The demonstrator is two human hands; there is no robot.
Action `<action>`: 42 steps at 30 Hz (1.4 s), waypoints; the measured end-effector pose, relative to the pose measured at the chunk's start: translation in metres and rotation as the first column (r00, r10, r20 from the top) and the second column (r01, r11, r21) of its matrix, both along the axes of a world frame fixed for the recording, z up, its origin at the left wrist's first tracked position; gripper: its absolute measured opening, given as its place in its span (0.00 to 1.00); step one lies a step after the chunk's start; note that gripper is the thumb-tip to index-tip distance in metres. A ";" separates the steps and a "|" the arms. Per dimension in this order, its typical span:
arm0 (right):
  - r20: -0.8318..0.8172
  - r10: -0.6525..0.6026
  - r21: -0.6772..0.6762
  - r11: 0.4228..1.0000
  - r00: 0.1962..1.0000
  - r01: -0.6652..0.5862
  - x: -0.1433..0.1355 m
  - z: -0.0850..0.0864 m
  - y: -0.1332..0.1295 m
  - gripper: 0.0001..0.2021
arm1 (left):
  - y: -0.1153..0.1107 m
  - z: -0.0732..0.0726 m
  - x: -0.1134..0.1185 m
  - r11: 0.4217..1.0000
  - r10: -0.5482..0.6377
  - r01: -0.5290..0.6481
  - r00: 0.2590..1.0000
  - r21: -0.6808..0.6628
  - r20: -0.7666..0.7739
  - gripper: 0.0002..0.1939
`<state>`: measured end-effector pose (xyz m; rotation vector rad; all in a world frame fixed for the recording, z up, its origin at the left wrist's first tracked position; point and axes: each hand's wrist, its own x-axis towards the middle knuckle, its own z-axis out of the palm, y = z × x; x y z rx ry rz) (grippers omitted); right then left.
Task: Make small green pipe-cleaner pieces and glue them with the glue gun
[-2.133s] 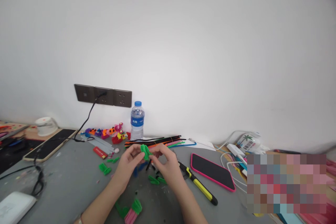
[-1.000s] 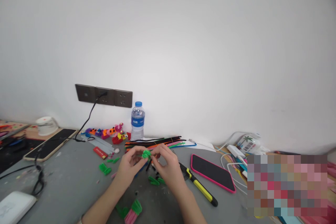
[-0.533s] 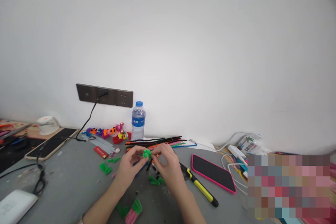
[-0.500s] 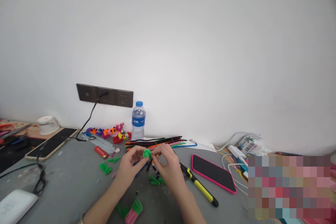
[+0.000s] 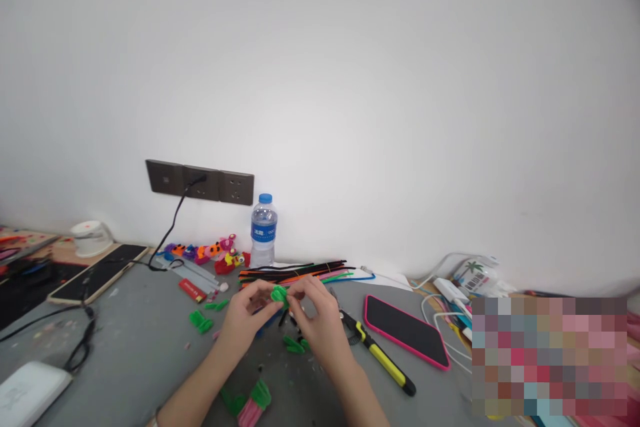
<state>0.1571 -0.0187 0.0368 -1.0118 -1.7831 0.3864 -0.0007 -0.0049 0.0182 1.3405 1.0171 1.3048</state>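
Between my two hands, above the grey table (image 5: 150,347), is a small green fuzzy piece (image 5: 279,294). My left hand (image 5: 250,310) pinches it from the left with thumb and forefinger. From the right, the fingertips of my right hand (image 5: 317,313) close on its edge. Green looped pieces (image 5: 201,321) lie left of my left hand, and more green pieces (image 5: 294,345) rest below my right hand. Nearer the front is a pink and green bundle (image 5: 254,403). Behind my hands lies a pile of black, orange and pink stems (image 5: 295,273).
A water bottle (image 5: 263,230) stands by the wall beside colourful fuzzy figures (image 5: 207,252). Yellow-black pliers (image 5: 385,361) and a pink-cased phone (image 5: 406,331) lie on the right. Another phone (image 5: 100,273), black cables (image 5: 85,333) and a white device (image 5: 33,393) are on the left.
The green piece has turned slightly and shifted a little to the left between my fingers. My right fingers have moved slightly left. The black cable on the left has swung right.
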 end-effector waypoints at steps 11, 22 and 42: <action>-0.007 -0.005 -0.019 1.000 1.000 0.004 0.000 -0.002 0.001 0.08 | -0.001 0.003 0.002 0.999 -0.004 0.005 1.000 0.042 -0.004 0.08; 0.012 0.007 -0.064 0.998 1.000 -0.006 0.000 -0.002 0.000 0.08 | 0.002 -0.004 0.000 0.999 0.014 -0.014 1.000 0.045 0.000 0.06; -0.033 0.054 -0.064 0.996 0.998 -0.056 0.002 -0.005 0.002 0.07 | 0.004 -0.006 0.000 0.998 0.050 -0.049 0.999 0.034 -0.016 0.06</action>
